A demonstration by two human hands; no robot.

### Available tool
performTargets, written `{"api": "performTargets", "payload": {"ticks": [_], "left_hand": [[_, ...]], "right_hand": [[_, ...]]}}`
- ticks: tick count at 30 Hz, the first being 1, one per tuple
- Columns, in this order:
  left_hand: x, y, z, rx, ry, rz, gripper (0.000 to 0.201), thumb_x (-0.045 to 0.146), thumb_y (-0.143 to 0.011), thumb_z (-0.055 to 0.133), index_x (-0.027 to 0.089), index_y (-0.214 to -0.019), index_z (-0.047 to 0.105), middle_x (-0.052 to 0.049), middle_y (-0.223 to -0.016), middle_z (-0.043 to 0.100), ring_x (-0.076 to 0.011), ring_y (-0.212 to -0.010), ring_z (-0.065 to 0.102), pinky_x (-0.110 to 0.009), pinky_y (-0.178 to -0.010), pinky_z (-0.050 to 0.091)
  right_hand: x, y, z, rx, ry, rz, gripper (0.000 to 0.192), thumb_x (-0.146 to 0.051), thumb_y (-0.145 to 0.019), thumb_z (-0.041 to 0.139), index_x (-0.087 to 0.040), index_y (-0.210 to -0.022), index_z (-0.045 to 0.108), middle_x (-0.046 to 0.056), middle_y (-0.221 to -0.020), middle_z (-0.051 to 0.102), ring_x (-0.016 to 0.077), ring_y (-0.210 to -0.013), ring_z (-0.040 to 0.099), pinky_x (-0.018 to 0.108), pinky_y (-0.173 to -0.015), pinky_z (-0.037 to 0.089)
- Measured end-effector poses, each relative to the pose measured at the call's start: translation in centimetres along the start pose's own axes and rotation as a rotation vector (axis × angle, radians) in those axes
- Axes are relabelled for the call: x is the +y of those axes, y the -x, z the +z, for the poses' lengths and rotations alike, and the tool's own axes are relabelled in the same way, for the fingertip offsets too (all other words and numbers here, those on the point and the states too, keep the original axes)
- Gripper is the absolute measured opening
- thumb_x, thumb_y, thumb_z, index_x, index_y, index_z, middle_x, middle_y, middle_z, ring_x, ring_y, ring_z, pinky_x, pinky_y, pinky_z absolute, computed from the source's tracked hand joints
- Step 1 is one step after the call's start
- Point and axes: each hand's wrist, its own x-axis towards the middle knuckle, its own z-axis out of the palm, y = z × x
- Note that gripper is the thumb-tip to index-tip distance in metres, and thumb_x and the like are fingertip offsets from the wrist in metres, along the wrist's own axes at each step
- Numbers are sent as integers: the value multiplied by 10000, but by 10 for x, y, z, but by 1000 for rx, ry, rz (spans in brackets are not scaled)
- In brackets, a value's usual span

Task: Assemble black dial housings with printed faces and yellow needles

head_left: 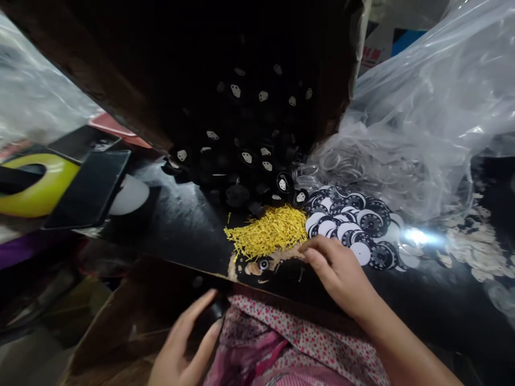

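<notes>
My left hand (187, 343) is below the table's front edge, its thumb and fingers around a dark, rounded black part (217, 308) that is partly hidden. My right hand (340, 273) rests low over the table with thumb and fingertips pinched together; what is between them, if anything, is too small to make out. Just beyond those fingertips lies a heap of small yellow sticks (273, 230). Against its right side is a pile of black and white printed discs (358, 225). A small ring-shaped fitting (263, 264) sits in the worn patch of the tabletop.
A large carton (338, 102) lies open toward me, with black round parts (247, 157) spilling out. Clear plastic rings (341, 163) lie under a plastic bag (422, 102). Pale flat pieces (478, 241) are at right. A phone (90, 187) and yellow tape roll (56, 182) stand left.
</notes>
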Motion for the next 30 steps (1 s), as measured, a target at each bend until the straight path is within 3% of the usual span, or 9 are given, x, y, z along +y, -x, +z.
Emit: {"api": "performTargets", "payload": {"ticks": [3,6,8,12,15,18,22,26,30], "left_hand": [[0,-21,-19,176,-248,247,521,375,-881,587,231,-1376,508,-144,-1471,486,-362,-1382,400,-593,-1142,260],[37,-79,-17,225,-280,541,507,240,-931,508,236,-1434,441,-119,-1410,553,-274,-1337,476,-474,-1130,338],[62,-126,-11,206,-380,695,511,212,-929,497,196,-1437,441,-131,-1407,560,-280,-1355,454,-480,-1142,322],[83,-190,-2,88,-451,773,521,165,-868,558,178,-1387,511,-116,-1434,545,-304,-1374,429,-499,-1176,269],[82,-196,1,121,-349,762,507,195,-884,552,145,-1385,496,-128,-1427,538,-328,-1361,435,-545,-1146,304],[86,-170,2,237,-62,570,583,322,-894,590,217,-1440,415,-60,-1479,477,-351,-1405,352,-599,-1148,242],[107,-113,12,62,732,83,457,299,-876,622,405,-1314,546,83,-1344,590,-261,-1361,442,-432,-1166,314],[118,-78,35,-40,1124,-173,339,319,-860,614,309,-1196,658,-10,-1152,700,-206,-1066,643,-271,-867,590],[121,-66,56,-144,1158,-432,296,380,-862,630,193,-1076,711,-100,-1186,701,-264,-1072,651,-313,-814,616]], "right_hand": [[-5,-5,6,-72,-17,-28,175,-282,-969,500,-206,-882,632,9,-846,711,174,-789,630,314,-756,384],[-14,-7,12,-166,-49,-126,162,-263,-966,518,-205,-868,633,7,-867,714,170,-823,634,318,-790,397],[-17,-5,11,-157,-29,-118,163,-259,-971,512,-203,-877,633,9,-866,713,168,-815,633,323,-786,402],[-10,9,2,-96,22,-26,151,-234,-960,528,-196,-859,633,11,-848,711,166,-787,632,320,-760,422],[3,20,-7,-91,68,34,142,-225,-951,541,-194,-868,652,10,-839,711,169,-786,637,325,-773,451],[23,22,-22,18,218,139,172,-235,-947,543,-191,-1049,675,54,-974,694,211,-905,640,373,-849,482],[47,23,-52,146,451,239,512,-260,-883,631,-186,-1377,521,135,-1260,546,288,-1129,575,456,-993,470],[55,42,-72,141,535,328,539,-317,-859,655,-208,-1370,521,134,-1307,495,315,-1175,561,496,-1039,455],[59,60,-72,94,530,372,456,-311,-855,657,-229,-1291,555,111,-1268,521,306,-1122,587,514,-1005,476]]}}
